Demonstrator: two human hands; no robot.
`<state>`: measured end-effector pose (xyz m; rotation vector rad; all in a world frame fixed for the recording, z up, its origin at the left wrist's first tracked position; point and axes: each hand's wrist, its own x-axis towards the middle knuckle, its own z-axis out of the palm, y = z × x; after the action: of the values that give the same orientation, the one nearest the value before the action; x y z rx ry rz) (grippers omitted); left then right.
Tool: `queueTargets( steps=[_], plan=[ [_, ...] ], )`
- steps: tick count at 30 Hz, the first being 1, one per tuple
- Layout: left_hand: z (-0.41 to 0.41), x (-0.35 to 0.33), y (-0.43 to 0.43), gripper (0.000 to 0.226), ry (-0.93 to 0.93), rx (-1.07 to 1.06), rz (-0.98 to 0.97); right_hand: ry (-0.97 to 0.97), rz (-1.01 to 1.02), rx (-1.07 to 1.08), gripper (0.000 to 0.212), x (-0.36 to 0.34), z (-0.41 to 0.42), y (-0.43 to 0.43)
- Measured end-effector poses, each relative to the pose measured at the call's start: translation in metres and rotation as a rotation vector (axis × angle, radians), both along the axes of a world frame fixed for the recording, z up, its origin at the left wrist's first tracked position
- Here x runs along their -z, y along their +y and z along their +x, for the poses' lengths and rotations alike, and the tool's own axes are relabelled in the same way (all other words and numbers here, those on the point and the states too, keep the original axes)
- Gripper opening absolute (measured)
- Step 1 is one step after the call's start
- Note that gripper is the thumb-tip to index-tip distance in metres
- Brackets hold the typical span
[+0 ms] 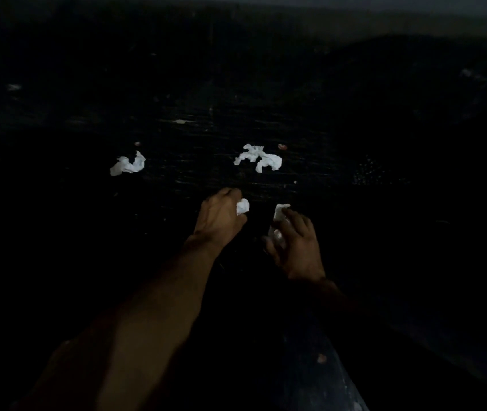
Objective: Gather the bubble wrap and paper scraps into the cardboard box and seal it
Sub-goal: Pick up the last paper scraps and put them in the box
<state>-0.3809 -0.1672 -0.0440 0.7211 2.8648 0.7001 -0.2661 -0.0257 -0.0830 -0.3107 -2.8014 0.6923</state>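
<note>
On dark scratched floor [266, 120], scattered paper scraps [258, 158]

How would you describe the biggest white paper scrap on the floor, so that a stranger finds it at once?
Start from the two hands low in the middle of the dark floor. Look just beyond the right hand, further from the person: the paper scrap lies there alone, untouched. It is the widest white piece, crumpled and sprawling with several arms, while the scrap far to its left is smaller and more compact.
</note>
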Motion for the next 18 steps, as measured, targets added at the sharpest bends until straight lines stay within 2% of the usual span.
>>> queueTargets(
  steps=[4,5,8,11,12,15,18],
  plan=[
    [-0.006,-0.007,-0.013,0.037,-0.082,-0.153,0.151,0.060,-0.017,-0.010,0.035,0.000,-0.013,-0.001],
    [-0.008,-0.007,-0.018,0.036,-0.070,-0.141,0.168,0.049,-0.015,-0.027,0.036,-0.002,-0.019,-0.001],
    [-0.019,-0.010,-0.037,0.016,-0.020,-0.186,0.120,-0.064,-0.053,-0.041,0.031,-0.015,-0.043,0.003],
    [-0.039,-0.020,-0.055,0.013,0.093,-0.299,0.134,-0.170,-0.080,-0.028,0.028,-0.027,-0.073,0.002],
    [-0.048,-0.027,-0.062,0.019,0.139,-0.338,0.147,-0.171,-0.088,-0.004,0.028,-0.033,-0.086,-0.002],
    [-0.081,-0.043,-0.083,0.028,0.230,-0.441,0.166,-0.032,-0.042,0.052,0.025,-0.044,-0.128,-0.004],
    [-0.110,-0.044,-0.102,0.022,0.321,-0.413,0.073,0.024,0.053,0.028,0.044,-0.046,-0.165,0.000]
  ],
)
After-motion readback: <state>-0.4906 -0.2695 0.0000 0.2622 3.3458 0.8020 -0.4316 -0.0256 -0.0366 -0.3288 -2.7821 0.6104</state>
